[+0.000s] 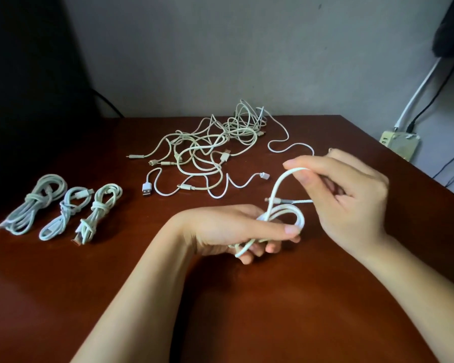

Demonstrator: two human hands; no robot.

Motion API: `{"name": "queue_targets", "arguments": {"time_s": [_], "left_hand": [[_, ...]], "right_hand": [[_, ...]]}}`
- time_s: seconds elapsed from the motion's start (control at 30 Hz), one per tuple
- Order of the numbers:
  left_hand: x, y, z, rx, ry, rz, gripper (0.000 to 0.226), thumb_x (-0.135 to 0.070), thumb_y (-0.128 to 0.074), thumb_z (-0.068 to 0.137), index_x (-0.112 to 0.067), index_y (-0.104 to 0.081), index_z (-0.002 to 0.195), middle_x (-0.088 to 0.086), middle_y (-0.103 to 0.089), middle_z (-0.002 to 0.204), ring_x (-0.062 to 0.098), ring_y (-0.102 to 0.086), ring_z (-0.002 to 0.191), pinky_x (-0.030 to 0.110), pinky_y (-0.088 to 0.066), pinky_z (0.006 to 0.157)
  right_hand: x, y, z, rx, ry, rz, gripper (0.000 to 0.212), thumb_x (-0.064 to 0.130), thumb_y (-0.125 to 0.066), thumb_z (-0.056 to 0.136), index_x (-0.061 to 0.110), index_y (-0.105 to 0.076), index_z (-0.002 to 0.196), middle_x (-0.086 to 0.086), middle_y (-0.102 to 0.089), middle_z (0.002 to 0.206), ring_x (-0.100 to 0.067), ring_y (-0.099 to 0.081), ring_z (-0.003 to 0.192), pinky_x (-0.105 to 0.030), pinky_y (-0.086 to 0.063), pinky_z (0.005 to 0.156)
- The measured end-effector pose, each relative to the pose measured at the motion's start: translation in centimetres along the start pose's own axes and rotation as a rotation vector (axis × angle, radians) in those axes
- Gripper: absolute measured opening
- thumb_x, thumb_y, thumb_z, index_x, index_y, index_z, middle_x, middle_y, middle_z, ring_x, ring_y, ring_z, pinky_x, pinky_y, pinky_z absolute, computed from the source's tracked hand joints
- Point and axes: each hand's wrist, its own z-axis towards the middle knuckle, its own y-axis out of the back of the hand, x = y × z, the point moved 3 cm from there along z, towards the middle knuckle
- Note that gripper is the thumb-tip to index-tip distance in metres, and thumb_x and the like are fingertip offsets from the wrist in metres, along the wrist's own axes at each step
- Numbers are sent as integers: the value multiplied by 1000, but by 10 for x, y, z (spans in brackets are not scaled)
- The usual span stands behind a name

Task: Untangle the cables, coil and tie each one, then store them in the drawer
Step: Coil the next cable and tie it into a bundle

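My left hand (231, 231): held just above the table, fingers curled round a small coil of loops, clamped on them.
My right hand (344, 195): to the right of the left and a little farther, thumb and forefinger pinching the same line.
White cable (278, 187): rises from the coil in my left hand in an arch to the pinch of my right. A connector end shows between my hands, and a loose stretch snakes from behind my right hand toward the far side.
Tangle of cables (210, 145): far centre of the table, many pale cords crossing, plugs sticking out at its near and left edges.
Tied coils: three bundles side by side at the left, each knotted round its middle: left coil (34, 203), middle coil (66, 213), right coil (97, 213).
Table (220, 297): dark reddish wood.
Power strip (400, 144): beyond the table's far right edge, with cords plugged in.
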Motion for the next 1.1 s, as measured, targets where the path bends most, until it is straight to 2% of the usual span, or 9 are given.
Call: {"name": "queue_targets", "arguments": {"time_s": [0.2,0.33,0.4,0.47,0.57,0.73,0.83,0.93,1.1], "left_hand": [[-5,-10,4,73,-43,143,51,-45,-49,91,-5,-60,120,-9,-45,67,4,-36,57,12,-36,51],[-8,6,-1,-116,-126,-16,64,-58,-44,83,-7,-65,116,-9,-42,63,4,-34,55,12,-33,48],[-8,16,-3,-225,-168,-130,74,-64,-33,79,-8,-68,112,-7,-41,62,5,-33,53,13,-31,47],[-8,25,-3,-298,-193,-309,86,-71,-19,80,-6,-70,106,-4,-38,60,6,-30,51,14,-30,44],[-6,33,0,-405,-229,-517,89,-66,-11,91,-2,-73,92,0,-37,56,8,-25,49,15,-26,39],[-2,39,0,-655,-276,-653,67,-51,-22,100,-3,-64,82,3,-52,55,6,-26,44,15,-20,39],[4,43,1,-854,-249,-545,63,-50,-28,100,-9,-64,68,10,-56,65,9,-35,46,17,-24,39],[10,48,1,-1038,-178,-377,63,-53,-30,99,-10,-61,65,8,-58,61,11,-42,47,19,-30,38],[10,51,2,-949,-239,-672,59,-53,-27,100,-7,-54,74,6,-43,54,9,-32,41,17,-24,38]], "right_hand": [[-18,-8,-5,13,-93,-113,16,19,-63,91,10,-76,90,3,-39,56,-10,-34,55,-20,-34,55],[-33,-10,-7,74,-252,-118,23,29,-59,90,14,-76,85,-11,-59,60,-21,-50,56,-35,-43,57],[-43,-14,-11,181,-378,-81,22,36,-57,86,24,-75,81,2,-68,67,-19,-61,64,-38,-48,61],[-47,-20,-16,305,-426,-119,23,41,-52,83,26,-69,83,10,-65,65,-10,-59,61,-37,-47,58],[-40,-24,-20,378,-289,-173,38,46,-47,87,19,-71,76,2,-62,62,-16,-57,56,-39,-49,53],[-26,-26,-17,400,-110,-243,34,39,-47,91,19,-74,83,5,-55,58,-20,-55,51,-29,-46,46],[-19,-27,-16,415,-3,-287,31,35,-50,92,20,-73,78,11,-35,57,-18,-50,46,-24,-41,43],[-10,-28,-16,414,121,-326,30,31,-54,91,17,-69,69,7,-38,53,-17,-45,46,-25,-38,41],[11,-31,-16,515,318,-373,25,25,-52,90,14,-66,71,3,-45,57,-17,-47,50,-27,-34,42]]}}
